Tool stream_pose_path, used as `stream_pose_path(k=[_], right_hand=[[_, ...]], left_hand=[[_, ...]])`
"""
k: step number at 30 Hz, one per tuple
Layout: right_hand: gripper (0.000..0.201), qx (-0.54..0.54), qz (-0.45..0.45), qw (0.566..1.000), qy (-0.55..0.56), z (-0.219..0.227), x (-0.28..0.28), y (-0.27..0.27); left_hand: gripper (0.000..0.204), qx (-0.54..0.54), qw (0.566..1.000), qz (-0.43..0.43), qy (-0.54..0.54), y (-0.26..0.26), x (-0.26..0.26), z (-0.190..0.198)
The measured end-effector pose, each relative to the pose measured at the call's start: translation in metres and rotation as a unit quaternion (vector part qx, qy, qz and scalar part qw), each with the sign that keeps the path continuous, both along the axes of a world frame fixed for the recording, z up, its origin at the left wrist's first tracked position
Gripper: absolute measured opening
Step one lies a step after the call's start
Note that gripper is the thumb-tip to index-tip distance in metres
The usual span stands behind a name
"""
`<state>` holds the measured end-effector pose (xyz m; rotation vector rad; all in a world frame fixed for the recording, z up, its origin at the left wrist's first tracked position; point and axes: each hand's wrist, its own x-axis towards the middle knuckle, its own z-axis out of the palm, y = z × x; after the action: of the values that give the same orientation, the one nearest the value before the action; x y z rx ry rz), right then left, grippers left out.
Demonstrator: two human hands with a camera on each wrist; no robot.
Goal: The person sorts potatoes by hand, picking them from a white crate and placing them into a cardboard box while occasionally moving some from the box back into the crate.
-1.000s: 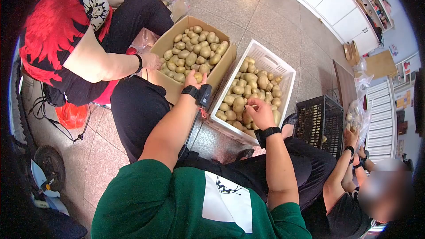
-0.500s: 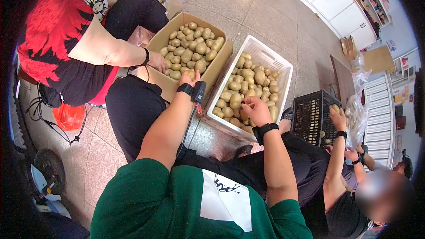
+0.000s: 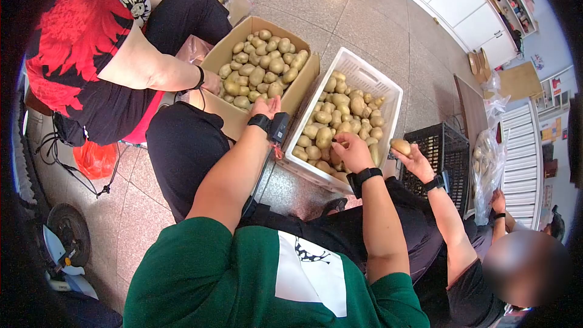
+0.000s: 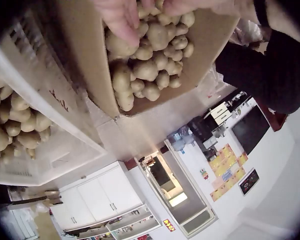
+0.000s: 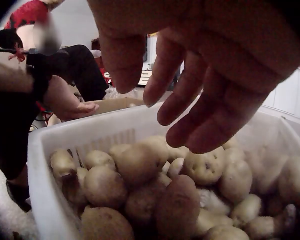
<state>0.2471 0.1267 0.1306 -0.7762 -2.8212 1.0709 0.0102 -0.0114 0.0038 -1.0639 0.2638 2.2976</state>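
Observation:
My left hand lies palm up at the near side of a cardboard box filled with potatoes. Its fingers are spread loosely and hold nothing. In the left wrist view, fingers overlap the potatoes at the top. My right hand hovers over the near part of a white plastic crate, also full of potatoes. In the right wrist view its fingers hang loosely bent above the potatoes, with nothing between them.
At the left, a seated person's hand is at the box's side. From the right, another person's hand holds a potato beside the white crate. A black crate and a plastic bag stand there.
The potato that was in my left hand is out of it, and the palm now shows bare. My right hand stays over the crate. The right person's hand has come closer with a potato.

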Motion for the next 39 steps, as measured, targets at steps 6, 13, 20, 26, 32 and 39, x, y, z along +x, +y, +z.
stream_pose_path(k=[6, 13, 20, 26, 32, 39], right_hand=[[0.028, -0.009, -0.027, 1.000, 0.008, 0.000, 0.005, 0.002], [0.028, 0.009, -0.059, 0.998, -0.033, 0.000, 0.007, 0.007], [0.033, 0.176, -0.182, 0.967, -0.034, -0.002, 0.019, 0.038], [0.048, 0.168, -0.236, 0.932, -0.219, -0.023, 0.035, 0.055], [0.064, 0.152, -0.219, 0.928, -0.259, -0.025, 0.037, 0.056], [0.058, 0.139, -0.150, 0.955, -0.216, -0.053, 0.034, 0.062]], left_hand=[[0.030, 0.056, 0.997, -0.055, 0.026, 0.022, 0.012, 0.006], [0.028, 0.069, 0.989, -0.122, 0.039, 0.041, 0.057, 0.052], [0.018, 0.054, 0.963, -0.248, 0.092, 0.048, 0.091, 0.041], [0.017, 0.033, 0.954, -0.283, 0.092, 0.045, 0.094, 0.044], [0.019, 0.033, 0.953, -0.285, 0.099, 0.044, 0.096, 0.043], [0.021, 0.034, 0.950, -0.296, 0.094, 0.044, 0.094, 0.039]])
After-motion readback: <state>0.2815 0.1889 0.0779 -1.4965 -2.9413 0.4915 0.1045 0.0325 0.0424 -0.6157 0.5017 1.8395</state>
